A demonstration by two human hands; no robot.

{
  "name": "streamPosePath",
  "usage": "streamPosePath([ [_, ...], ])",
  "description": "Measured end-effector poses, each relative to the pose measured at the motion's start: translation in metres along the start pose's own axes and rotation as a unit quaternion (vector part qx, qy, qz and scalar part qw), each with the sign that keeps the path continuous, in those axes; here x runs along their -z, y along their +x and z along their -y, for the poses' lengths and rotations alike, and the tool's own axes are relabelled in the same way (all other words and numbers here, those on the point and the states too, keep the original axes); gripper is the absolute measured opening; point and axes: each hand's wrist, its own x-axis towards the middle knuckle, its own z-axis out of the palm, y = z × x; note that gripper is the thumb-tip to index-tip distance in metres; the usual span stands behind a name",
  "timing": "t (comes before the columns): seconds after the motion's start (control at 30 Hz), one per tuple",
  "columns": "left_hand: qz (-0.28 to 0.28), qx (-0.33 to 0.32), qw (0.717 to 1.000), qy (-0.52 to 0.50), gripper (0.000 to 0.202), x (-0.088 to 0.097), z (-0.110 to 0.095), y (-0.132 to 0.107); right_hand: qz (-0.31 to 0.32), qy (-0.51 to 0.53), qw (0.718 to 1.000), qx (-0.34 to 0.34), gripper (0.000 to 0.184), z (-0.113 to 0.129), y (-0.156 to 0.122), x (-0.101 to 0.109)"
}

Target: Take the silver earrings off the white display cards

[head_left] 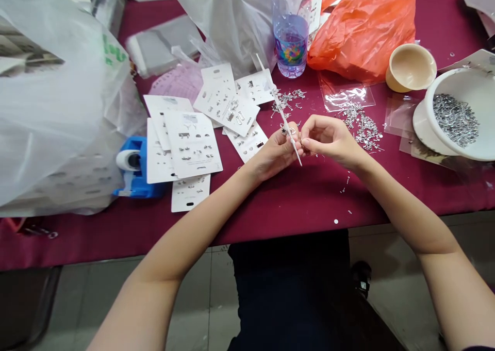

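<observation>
My left hand (275, 152) grips a white earring card (279, 106) held edge-on, so it shows as a thin strip with small metal pieces along it. Right beside it, my right hand (328, 138) is curled with its fingertips pinched at the card's lower end; what they pinch is too small to make out. Both hands hover over a maroon tablecloth (294, 201). Loose silver earring parts (361, 124) lie just beyond my right hand.
Several filled earring cards (191, 142) lie to the left by a blue tape dispenser (133, 168). A white bowl of metal parts (460, 114) and a beige cup (410, 67) stand at right. A water bottle (291, 42), orange bag (363, 26) and white bags (50, 93) crowd the back and left.
</observation>
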Motion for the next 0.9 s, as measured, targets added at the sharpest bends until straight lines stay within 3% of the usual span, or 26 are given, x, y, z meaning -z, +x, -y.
streamPosePath([
  [0.33, 0.029, 0.005, 1.000, -0.005, 0.052, 0.011, 0.005, 0.002, -0.015, 0.033, 0.999, -0.005, 0.047, 0.000, 0.000, -0.003],
  [0.9, 0.020, 0.010, 0.999, -0.027, 0.055, 0.004, 0.000, 0.000, -0.005, 0.039, 0.999, -0.008, 0.045, -0.004, 0.001, -0.001],
])
